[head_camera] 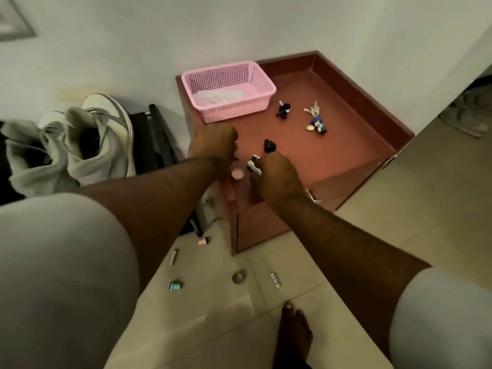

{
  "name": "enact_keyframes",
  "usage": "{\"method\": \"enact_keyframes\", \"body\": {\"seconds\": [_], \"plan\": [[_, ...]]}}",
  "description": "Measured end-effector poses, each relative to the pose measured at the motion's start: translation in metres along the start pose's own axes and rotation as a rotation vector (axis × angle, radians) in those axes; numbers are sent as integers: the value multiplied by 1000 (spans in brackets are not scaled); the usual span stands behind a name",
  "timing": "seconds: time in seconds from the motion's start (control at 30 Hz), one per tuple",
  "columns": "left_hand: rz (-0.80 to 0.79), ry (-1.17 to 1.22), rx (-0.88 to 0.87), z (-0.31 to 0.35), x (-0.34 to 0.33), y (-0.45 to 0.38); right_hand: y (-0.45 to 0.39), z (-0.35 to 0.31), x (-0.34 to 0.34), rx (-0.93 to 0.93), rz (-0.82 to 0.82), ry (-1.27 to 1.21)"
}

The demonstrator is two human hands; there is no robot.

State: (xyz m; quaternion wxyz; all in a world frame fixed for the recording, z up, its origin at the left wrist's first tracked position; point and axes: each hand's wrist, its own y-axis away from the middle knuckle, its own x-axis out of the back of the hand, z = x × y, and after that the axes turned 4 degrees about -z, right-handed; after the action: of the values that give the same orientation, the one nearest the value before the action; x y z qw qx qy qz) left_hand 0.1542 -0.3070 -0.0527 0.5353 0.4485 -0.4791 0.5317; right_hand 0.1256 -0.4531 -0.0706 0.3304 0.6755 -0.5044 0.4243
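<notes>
A low reddish-brown cabinet [346, 145] with a raised rim stands against the wall. On its top a pink mesh basket [266, 83] sits at the back left. My left hand [213, 147] hovers in front of the basket with its fingers curled; what they hold is hidden. My right hand [277, 174] is over the front of the top, its fingers pinching a small black-and-white object [254, 165]. A small pink round lid [237, 173] lies between my hands. A black lump [269, 145] lies just beyond my right hand.
A black keychain toy [283, 110] and a blue-and-beige figure keychain [316, 119] lie further back on the top. Small items are scattered on the tiled floor: a teal cap [176, 285], a grey disc [239, 276], little tubes. Grey bags [66, 147] lean at the left. My bare foot [292, 334] is below.
</notes>
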Motion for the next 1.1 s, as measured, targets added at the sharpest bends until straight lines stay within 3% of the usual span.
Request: {"method": "enact_keyframes", "body": {"seconds": [0.1,0.2,0.33,0.57,0.7,0.93,1.1], "plan": [[124,146,41,-17,18,67,40,-26,12,132,74,-2],[59,202,152,-49,26,161,86,-66,2,171,116,-106],[-129,185,409,-114,7,270,133,-121,-50,225,-69,-87],[-295,257,817,-257,-97,417,175,-218,-222,357,-505,-7],[-332,311,969,-327,-169,460,165,-243,-324,379,-637,85],[-368,423,1119,-415,-279,477,125,-232,-470,347,-706,134],[-337,499,1138,-458,-329,475,110,-221,-543,491,-760,272]]}}
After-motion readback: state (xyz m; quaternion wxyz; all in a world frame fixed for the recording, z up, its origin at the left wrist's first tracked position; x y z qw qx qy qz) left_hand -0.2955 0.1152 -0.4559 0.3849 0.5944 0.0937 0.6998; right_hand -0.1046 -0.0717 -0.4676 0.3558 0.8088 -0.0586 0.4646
